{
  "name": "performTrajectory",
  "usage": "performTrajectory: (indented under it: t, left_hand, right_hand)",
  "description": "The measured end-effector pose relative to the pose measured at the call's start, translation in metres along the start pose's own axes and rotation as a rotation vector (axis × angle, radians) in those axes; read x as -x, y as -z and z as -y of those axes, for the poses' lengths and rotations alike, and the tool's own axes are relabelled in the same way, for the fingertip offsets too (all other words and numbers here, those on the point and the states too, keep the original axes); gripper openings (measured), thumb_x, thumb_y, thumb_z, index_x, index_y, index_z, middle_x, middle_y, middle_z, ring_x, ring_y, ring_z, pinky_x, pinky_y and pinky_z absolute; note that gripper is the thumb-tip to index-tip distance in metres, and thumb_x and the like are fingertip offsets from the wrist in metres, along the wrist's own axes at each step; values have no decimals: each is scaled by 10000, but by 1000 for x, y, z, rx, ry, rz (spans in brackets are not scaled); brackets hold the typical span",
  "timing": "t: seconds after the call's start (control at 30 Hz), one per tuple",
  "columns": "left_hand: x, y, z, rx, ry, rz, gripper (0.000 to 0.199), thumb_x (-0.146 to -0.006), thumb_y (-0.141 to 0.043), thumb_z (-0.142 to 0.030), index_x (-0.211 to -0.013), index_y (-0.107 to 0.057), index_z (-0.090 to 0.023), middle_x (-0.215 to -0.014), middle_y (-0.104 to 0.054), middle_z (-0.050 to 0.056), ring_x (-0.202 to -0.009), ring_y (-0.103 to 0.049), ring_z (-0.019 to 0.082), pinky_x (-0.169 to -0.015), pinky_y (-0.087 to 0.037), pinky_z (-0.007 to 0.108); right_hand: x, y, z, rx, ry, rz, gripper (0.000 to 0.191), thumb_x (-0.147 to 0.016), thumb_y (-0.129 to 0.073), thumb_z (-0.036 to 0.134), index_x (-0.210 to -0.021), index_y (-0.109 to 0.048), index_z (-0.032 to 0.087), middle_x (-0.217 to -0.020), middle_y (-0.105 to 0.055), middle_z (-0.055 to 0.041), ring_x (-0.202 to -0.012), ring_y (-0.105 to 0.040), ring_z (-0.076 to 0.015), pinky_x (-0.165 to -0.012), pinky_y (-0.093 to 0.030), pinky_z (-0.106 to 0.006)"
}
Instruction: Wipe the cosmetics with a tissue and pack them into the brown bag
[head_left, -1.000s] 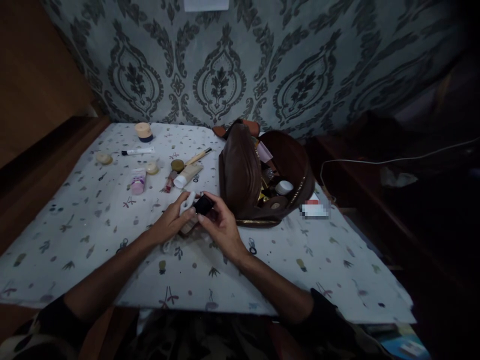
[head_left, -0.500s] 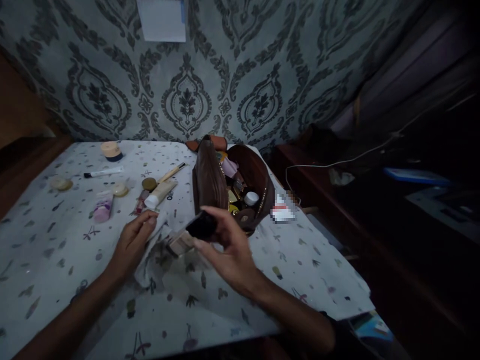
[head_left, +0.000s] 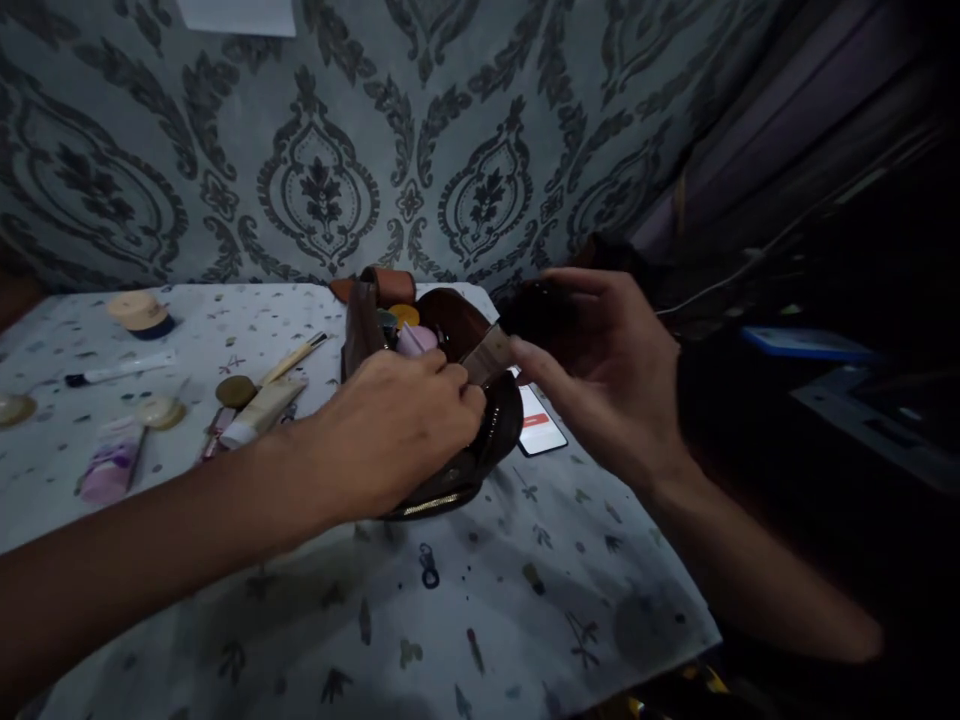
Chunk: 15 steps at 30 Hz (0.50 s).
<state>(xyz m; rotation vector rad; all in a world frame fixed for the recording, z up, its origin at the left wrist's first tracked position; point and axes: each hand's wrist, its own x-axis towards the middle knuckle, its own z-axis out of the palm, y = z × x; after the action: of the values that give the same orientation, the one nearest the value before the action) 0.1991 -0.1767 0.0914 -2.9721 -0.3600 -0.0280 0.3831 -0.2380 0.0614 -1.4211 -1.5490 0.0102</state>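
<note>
My right hand (head_left: 619, 365) grips a foundation bottle (head_left: 489, 354) by its black cap, fingers curled round it. The beige body of the bottle tilts down over the right part of an unzipped brown makeup bag (head_left: 501, 425). Across the bag's mouth lies my left hand (head_left: 409, 415), its fingers bent down into the opening. Whatever those fingertips hold or touch is hidden. A pink item (head_left: 417, 340) and a yellow round item (head_left: 405, 315) show inside the bag beyond my left hand.
Left on the patterned tablecloth lie a cream tube (head_left: 266, 410), a brush (head_left: 294, 358), a purple-pink tube (head_left: 112, 460), a white pen-like stick (head_left: 120, 370) and a beige jar (head_left: 140, 313). A lit phone (head_left: 544, 425) rests right of the bag.
Both hands have moved to the bag, my right hand carrying the foundation bottle up and right over it. The white cloth beside my left hand is out of sight. The view has shifted right.
</note>
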Motion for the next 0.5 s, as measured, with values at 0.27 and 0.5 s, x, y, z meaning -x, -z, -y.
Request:
performTrajectory:
  t: [0.27,0.5]
  left_hand:
    - [-26,-14,-6,34,53,47,220,-939,-535,-315,-983,-665,-143,-848,-695,108,-784,-681,262,-589,-439,320]
    - [-28,-27,-7,31,112,79,190,-910,-550,-262,-887,-697,-145,-746,-702,107,-737,-711,269,-607,-479,330]
  right_hand:
    - [-7,8,-4,220,112,172,479,-907,-601,399,-1349,-517,237,-1268,-631,-83,-1112,-629,-267,-884,-544,-409]
    - [-14,9,-2,246,184,267,442,-911,-562,328,-1335,-538,204,-1229,-646,-84,-1133,-613,-274,-929,-516,-436]
